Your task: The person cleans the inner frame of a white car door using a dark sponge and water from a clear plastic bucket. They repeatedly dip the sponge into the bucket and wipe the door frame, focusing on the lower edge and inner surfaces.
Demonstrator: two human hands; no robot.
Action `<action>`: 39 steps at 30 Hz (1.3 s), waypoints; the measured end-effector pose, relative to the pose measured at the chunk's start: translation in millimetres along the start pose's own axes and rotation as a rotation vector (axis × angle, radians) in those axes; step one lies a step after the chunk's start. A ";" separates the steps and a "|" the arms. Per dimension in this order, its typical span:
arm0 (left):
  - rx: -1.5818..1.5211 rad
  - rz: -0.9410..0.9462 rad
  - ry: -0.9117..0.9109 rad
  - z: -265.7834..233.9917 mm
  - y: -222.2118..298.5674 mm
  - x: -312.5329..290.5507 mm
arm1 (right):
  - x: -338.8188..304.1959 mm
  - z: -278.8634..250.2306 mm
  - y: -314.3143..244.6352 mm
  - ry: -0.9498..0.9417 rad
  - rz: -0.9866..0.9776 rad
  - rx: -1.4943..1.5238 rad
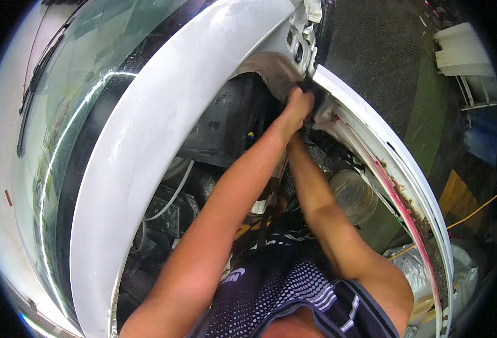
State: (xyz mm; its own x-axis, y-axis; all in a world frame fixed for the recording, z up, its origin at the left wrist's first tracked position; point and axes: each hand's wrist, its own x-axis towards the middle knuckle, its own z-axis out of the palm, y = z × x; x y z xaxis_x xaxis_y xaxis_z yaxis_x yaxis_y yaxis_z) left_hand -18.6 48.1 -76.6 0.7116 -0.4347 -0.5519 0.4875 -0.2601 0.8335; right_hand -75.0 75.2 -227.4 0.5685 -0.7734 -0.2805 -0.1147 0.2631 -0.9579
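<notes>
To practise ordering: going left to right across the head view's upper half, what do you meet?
Black wiper, broad white curved panel, left hand, narrower white curved panel, blue object.

We have a gap, tightest at our left hand [300,104], between the white curved panel [130,141] and red-seamed panel [384,141]; a black housing [217,127] crowds it.

Sleeveless dark top [279,276] — pale dots, white stripes, grey edging
</notes>
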 end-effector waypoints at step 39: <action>1.084 0.875 0.260 14.6 242.5 -96.2 | -3.6 62.8 -175.4 0.569 -0.271 -0.275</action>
State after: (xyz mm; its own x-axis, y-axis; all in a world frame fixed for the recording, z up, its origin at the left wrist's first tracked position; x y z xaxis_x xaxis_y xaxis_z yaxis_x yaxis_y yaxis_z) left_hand 23.8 14.3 179.0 0.7066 -0.6599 0.2552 -0.6917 -0.5683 0.4456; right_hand -5.8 68.1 -54.6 0.0988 -0.9936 0.0551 -0.2742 -0.0804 -0.9583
